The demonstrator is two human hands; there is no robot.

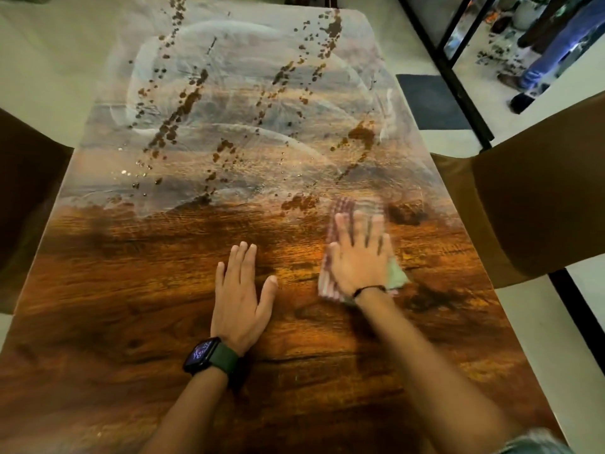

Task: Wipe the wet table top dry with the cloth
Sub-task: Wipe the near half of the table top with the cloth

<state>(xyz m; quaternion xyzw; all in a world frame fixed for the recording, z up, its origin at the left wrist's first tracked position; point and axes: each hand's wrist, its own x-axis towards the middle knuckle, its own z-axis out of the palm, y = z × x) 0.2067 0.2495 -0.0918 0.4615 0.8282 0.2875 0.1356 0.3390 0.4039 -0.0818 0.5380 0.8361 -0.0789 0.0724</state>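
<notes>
A long wooden table top [147,263] fills the view, with trails of water drops and puddles [183,106] across its far half and hazy wipe smears there. My right hand [358,257] lies flat with straight, spread fingers, pressing a striped red-and-white cloth [340,211] onto the table right of centre; the hand and cloth are motion-blurred. A pale green corner of the cloth shows by the wrist. My left hand [240,293] rests flat on the bare wood beside it, fingers straight, a watch on the wrist.
Brown chairs stand at the right [530,204] and left [26,185] sides of the table. A dark mat [429,99] lies on the floor at the far right, next to a black frame [458,80]. A person's legs show at the top right.
</notes>
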